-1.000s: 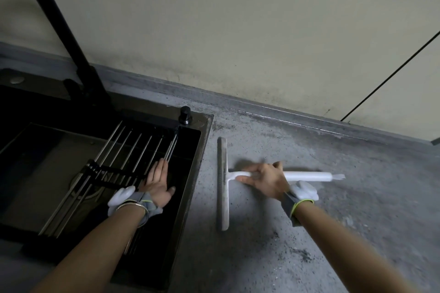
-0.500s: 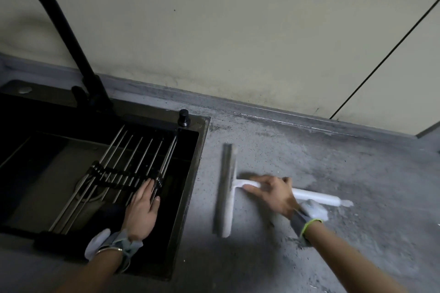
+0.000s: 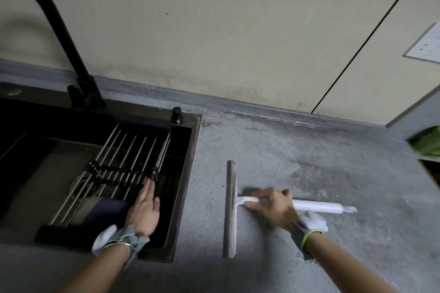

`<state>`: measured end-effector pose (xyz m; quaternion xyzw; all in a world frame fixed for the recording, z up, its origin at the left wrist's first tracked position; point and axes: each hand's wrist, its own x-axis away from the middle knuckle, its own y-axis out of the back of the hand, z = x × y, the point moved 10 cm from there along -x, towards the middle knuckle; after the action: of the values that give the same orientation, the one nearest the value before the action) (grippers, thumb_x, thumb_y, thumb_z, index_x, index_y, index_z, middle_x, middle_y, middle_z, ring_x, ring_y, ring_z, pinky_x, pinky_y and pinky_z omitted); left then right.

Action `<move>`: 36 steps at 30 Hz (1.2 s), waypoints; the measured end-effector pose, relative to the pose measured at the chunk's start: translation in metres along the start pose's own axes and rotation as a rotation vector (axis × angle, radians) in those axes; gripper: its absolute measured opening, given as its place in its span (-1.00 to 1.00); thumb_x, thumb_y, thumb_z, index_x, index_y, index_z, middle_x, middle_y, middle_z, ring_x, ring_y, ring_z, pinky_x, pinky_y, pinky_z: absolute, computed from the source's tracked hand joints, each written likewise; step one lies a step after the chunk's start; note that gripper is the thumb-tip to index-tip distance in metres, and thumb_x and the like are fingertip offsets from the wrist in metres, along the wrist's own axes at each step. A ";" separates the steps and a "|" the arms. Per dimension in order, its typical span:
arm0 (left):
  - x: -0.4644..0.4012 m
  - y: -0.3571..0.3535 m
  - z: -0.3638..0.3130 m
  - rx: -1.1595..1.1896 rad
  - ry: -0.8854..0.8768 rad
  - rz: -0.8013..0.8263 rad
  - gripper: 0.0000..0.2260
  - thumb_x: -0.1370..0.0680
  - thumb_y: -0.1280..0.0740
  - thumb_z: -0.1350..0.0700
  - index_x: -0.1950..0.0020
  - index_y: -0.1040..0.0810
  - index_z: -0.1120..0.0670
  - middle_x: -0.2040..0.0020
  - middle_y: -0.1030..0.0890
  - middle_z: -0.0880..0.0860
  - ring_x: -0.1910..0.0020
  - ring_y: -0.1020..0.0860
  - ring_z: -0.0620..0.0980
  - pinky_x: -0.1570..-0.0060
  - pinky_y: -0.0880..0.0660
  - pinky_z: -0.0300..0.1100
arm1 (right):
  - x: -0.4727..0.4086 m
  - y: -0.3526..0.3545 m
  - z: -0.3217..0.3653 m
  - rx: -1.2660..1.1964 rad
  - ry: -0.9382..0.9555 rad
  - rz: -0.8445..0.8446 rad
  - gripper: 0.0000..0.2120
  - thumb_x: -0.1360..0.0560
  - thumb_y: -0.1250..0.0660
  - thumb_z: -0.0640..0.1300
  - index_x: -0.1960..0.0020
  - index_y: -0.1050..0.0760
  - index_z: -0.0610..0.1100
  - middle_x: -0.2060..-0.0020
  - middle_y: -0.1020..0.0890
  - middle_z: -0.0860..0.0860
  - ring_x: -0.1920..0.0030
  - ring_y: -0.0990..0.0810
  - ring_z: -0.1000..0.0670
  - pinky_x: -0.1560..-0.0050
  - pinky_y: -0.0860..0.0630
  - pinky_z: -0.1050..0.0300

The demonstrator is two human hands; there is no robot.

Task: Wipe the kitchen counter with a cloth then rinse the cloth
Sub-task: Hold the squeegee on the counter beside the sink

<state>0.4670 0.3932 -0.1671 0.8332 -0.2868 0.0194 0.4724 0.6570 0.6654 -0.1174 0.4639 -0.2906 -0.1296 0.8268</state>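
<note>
A white squeegee (image 3: 230,209) lies flat on the grey, speckled counter (image 3: 285,150), its long blade toward the sink and its handle pointing right. My right hand (image 3: 273,207) holds the handle just behind the blade, fingers laid over it. My left hand (image 3: 144,209) is flat with straight fingers over the black sink (image 3: 188,173), fingertips at the metal roll-up rack (image 3: 123,162). A dark, cloth-like piece (image 3: 104,209) lies in the sink beside that hand; what it is I cannot tell.
A tall black faucet (image 3: 59,31) rises at the sink's back edge, with a small black knob (image 3: 176,114) at the sink's corner. Beige wall runs behind the counter. Something green (image 3: 428,143) sits at the far right, past the counter's end.
My right hand has drawn the squeegee toward me and slightly away from the sink. My left hand has slid back along the rack toward the sink's near edge.
</note>
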 end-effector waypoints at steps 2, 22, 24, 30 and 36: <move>0.001 -0.002 -0.002 -0.032 0.010 0.031 -0.52 -0.67 -0.01 0.11 -0.56 0.06 0.12 -0.57 0.18 -0.05 -0.54 -0.06 -0.03 -0.40 -0.21 -0.15 | -0.002 -0.015 0.019 0.001 0.053 0.018 -0.43 -0.29 -0.04 0.50 -0.13 -0.51 0.28 -0.01 -0.59 0.22 -0.10 -0.41 0.03 -0.01 -0.08 0.06; -0.001 -0.005 -0.007 -0.044 0.062 0.112 -0.52 -0.67 -0.01 0.08 -0.56 0.06 0.11 -0.57 0.19 -0.02 -0.55 0.01 -0.01 -0.46 -0.13 -0.02 | 0.018 0.023 -0.011 -0.077 -0.007 -0.063 -0.71 -0.35 -0.07 0.44 -0.05 -0.37 0.54 0.10 -0.61 0.35 0.01 -0.50 0.23 -0.05 -0.09 0.05; -0.001 -0.006 -0.007 -0.045 0.062 0.115 -0.52 -0.67 0.00 0.08 -0.56 0.06 0.11 -0.57 0.19 -0.02 -0.55 0.02 0.00 -0.46 -0.12 -0.02 | 0.024 0.027 -0.023 -0.040 -0.030 -0.067 -0.69 -0.36 -0.07 0.44 -0.08 -0.36 0.53 0.10 -0.62 0.33 0.00 -0.50 0.21 -0.01 -0.08 0.07; -0.001 -0.008 -0.007 -0.067 0.073 0.105 -0.52 -0.67 0.02 0.06 -0.56 0.07 0.11 -0.56 0.21 -0.02 -0.55 0.03 0.01 -0.47 -0.11 -0.03 | 0.025 0.009 -0.004 -0.023 0.015 -0.066 -0.49 -0.32 -0.01 0.46 -0.19 -0.42 0.38 -0.15 -0.54 0.35 -0.13 -0.42 0.18 0.01 -0.04 0.08; -0.001 -0.009 -0.005 -0.101 0.087 0.078 -0.52 -0.67 0.03 0.04 -0.57 0.07 0.10 -0.57 0.20 -0.02 -0.55 0.04 -0.01 -0.45 -0.09 -0.05 | 0.006 -0.032 0.052 0.005 0.111 0.013 -0.57 -0.45 -0.07 0.38 -0.20 -0.47 0.26 -0.13 -0.59 0.23 -0.15 -0.47 0.07 -0.19 -0.09 -0.03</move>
<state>0.4715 0.4013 -0.1715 0.7950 -0.2989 0.0594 0.5245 0.6329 0.6098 -0.1211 0.4707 -0.2475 -0.0976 0.8412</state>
